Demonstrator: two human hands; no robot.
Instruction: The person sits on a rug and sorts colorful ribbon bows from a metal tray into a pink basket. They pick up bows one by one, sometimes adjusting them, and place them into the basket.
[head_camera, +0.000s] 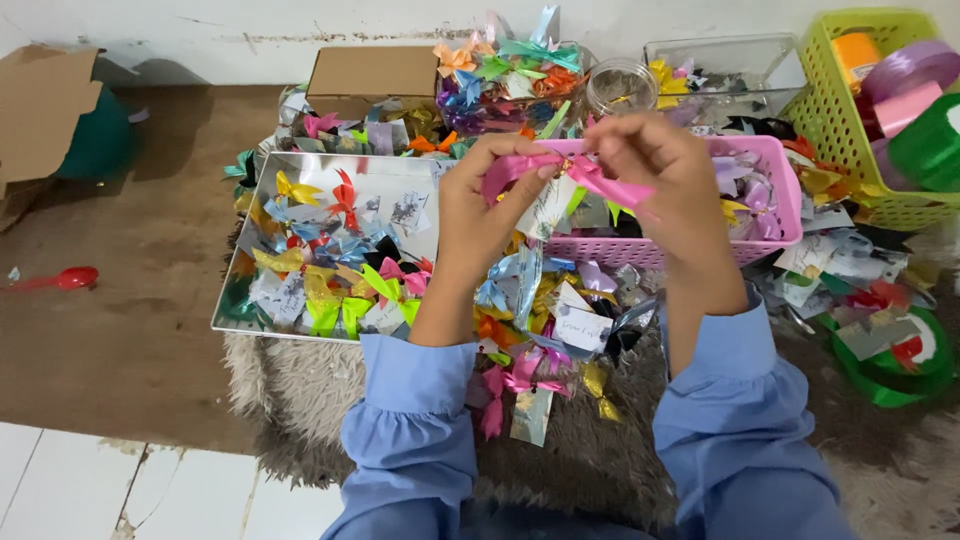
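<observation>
From my head camera I see both my hands raised over the heap. My left hand (480, 205) pinches one loop of a pink ribbon bow (560, 175), my right hand (665, 175) pinches the other end — pulled apart so the bow stays taut with its small card hanging below. I hold it just above the pink basket (775, 190), so finished pieces drop close. The silver tray (400, 175) of coloured bows lies to my left, within reach. Loose bows and cards spread over the grey furry mat (600, 460) beneath my sleeves. A green basket (840, 130) with ribbon rolls stands far right, a cardboard box (370, 72) behind — stock kept aside.
</observation>
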